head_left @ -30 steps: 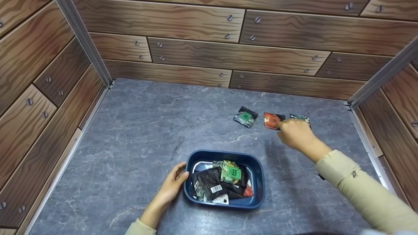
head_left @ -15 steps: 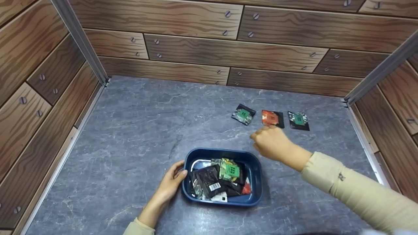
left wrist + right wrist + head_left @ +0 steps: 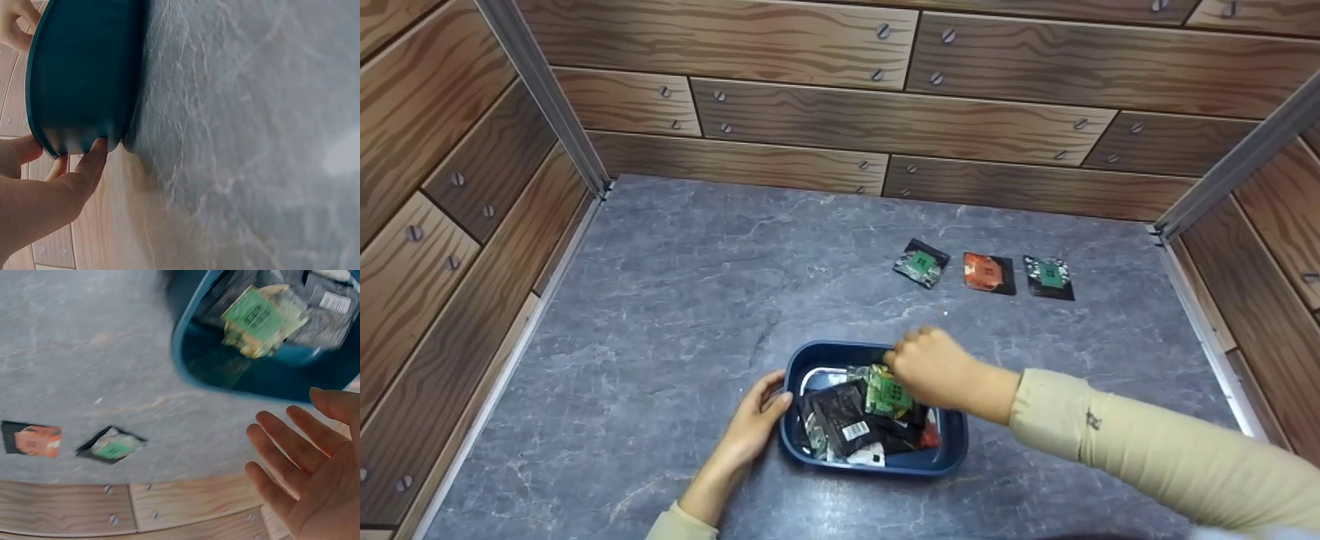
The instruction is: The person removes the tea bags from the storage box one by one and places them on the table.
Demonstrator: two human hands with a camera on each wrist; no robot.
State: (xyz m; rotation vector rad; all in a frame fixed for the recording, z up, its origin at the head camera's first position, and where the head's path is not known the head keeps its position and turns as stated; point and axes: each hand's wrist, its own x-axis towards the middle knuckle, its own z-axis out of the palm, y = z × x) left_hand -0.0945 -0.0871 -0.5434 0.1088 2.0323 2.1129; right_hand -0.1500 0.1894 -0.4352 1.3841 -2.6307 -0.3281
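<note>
A blue plastic tub [image 3: 952, 450] stands on the grey marbled surface with several small flat packets inside. Its left end is held by my left hand [image 3: 751, 424], thumb at the rim and fingers against the outer wall, as the left wrist view shows [image 3: 62, 191]. My right hand [image 3: 937, 371] hovers over the tub's back right corner, above a green-labelled packet [image 3: 889, 391]. In the right wrist view its fingers [image 3: 281, 444] are spread and relaxed, with nothing in them. A black packet with a barcode [image 3: 840, 420] lies on the pile.
Behind the tub, three packets lie in a row: a green-labelled one [image 3: 922, 263], an orange one [image 3: 988, 273] and another with a green label [image 3: 1048, 277]. Wood-patterned panels [image 3: 810, 120] wall the surface at the back and both sides.
My right hand has moved left and nearer from the right part of the packet row to the tub, uncovering the orange and right-hand packets. The left hand keeps its place on the tub.
</note>
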